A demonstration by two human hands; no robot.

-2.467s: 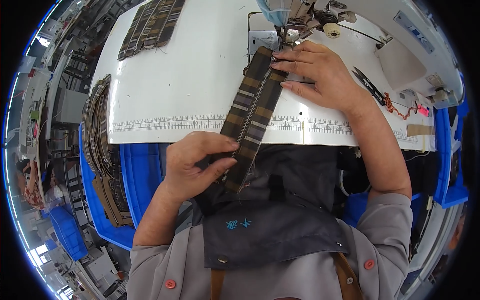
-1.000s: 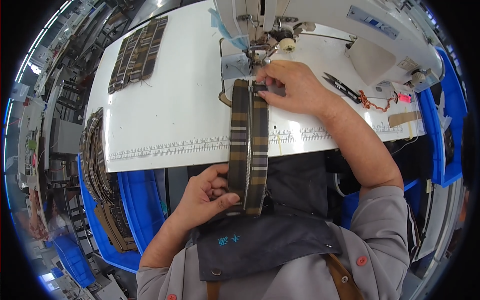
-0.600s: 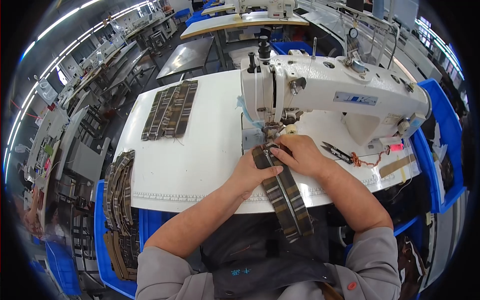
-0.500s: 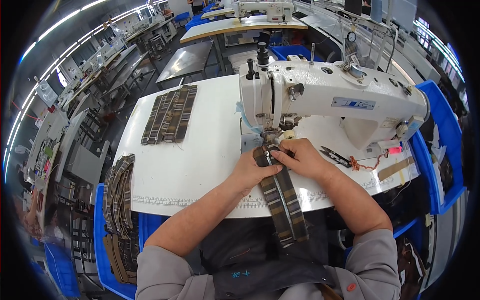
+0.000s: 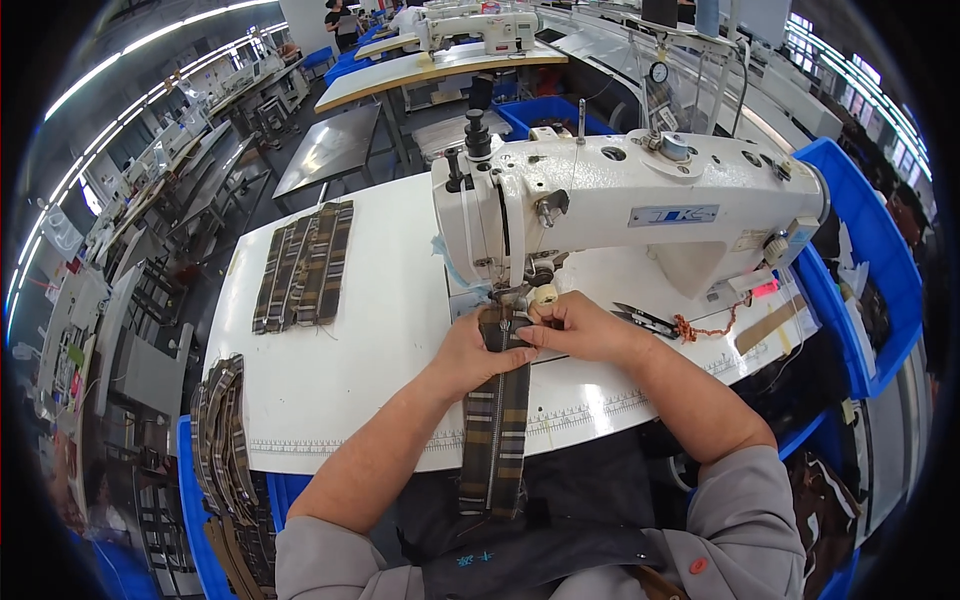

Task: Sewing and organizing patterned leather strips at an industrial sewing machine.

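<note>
A plaid strip of brown, black and white fabric with a metal zipper (image 5: 495, 440) down its middle lies under the head of a white sewing machine (image 5: 620, 205). Its lower end hangs over the table's front edge onto my apron. My left hand (image 5: 468, 352) grips the strip from its left side, thumb laid across the zipper. My right hand (image 5: 578, 328) is closed at the strip's upper right, just below the presser foot, thumb and fingertips pinching its edge by the zipper. The machine's needle area is partly hidden behind its parts and my fingers.
Black thread snips (image 5: 645, 320) lie right of my right hand. A plaid stack (image 5: 305, 265) rests on the table's left. More plaid strips (image 5: 222, 430) drape over a blue bin (image 5: 190, 500) at the left. Another blue bin (image 5: 870, 270) stands at the right.
The view has shifted, so the table and machine sit further left and lower. The strip's hanging end has swung leftward and now runs nearly straight toward me. Both hands keep hold.
</note>
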